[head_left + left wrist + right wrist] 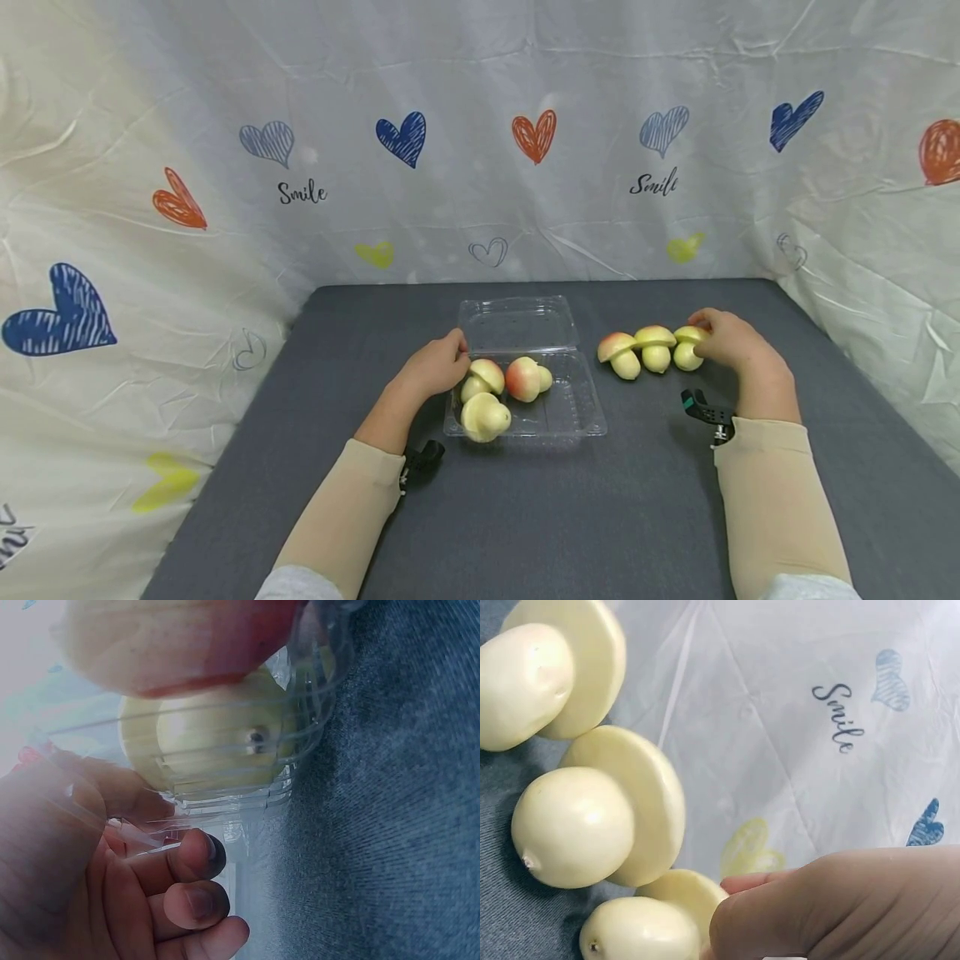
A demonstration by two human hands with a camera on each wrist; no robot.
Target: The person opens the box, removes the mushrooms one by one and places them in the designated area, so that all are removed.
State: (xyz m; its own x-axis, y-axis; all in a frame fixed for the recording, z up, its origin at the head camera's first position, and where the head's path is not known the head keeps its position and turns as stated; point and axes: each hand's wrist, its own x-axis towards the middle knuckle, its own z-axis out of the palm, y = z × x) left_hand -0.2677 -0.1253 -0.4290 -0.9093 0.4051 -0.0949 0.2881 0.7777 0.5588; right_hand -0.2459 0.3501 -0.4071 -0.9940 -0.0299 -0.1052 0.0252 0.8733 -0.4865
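Observation:
A clear plastic clamshell box (577, 408) lies with its lid laid back, several mushroom-shaped pieces with pale stems and reddish-yellow caps inside its left half. At its left side my left hand (433, 365) pinches the rim, with the thumb against the plastic wall and the other fingers curled outside. To the right of the box, three more mushroom-shaped pieces stand in a row, the middle one (656, 354) touching its neighbours. My right hand (731, 337) holds the cap of the rightmost mushroom-shaped piece (641, 930) between thumb and fingers; its fingertips are mostly hidden behind the cap.
The dark grey table (570, 525) carries everything. A white sheet (465, 208) printed with hearts and "Smile" hangs along the back and sides. The raised box lid (517, 323) lies behind the tray part. A black wrist mount (708, 410) sits under the right wrist.

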